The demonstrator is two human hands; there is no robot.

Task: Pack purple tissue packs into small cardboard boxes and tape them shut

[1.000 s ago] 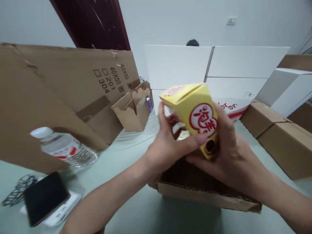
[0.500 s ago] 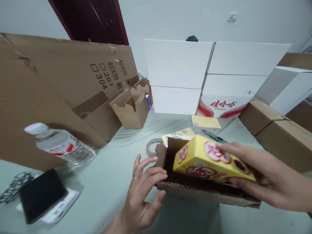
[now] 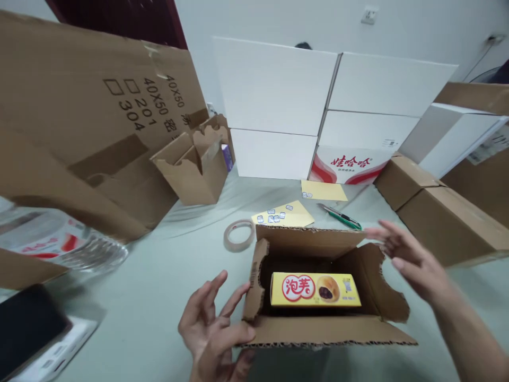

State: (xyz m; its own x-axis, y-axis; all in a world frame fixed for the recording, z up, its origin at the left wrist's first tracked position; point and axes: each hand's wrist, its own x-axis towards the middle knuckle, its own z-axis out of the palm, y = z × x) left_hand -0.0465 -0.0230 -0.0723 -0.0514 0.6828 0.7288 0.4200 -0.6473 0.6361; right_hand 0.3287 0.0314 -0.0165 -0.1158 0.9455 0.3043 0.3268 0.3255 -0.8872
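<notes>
**Yellow pastry box (image 3: 316, 289) lies inside open cardboard carton (image 3: 326, 331)**

The box lies flat on the bottom of the carton, with its long side along the front flap and its picture of a pastry looking up. The carton stands with all flaps open. Left hand (image 3: 212, 323) is empty and open with the fingers spread, just in front of the carton's left corner. I cannot tell if it touches the flap. Right hand (image 3: 409, 260) is also empty and wide open, near the right flap. On the counter (image 3: 159, 297) behind the carton are a roll of clear tape (image 3: 227, 236), a yellow paper with small stickers (image 3: 282, 215) and a green utility knife (image 3: 340, 217). Farther back stand white boards (image 3: 274, 90), and on the left is a small open carton (image 3: 194, 170).
</notes>
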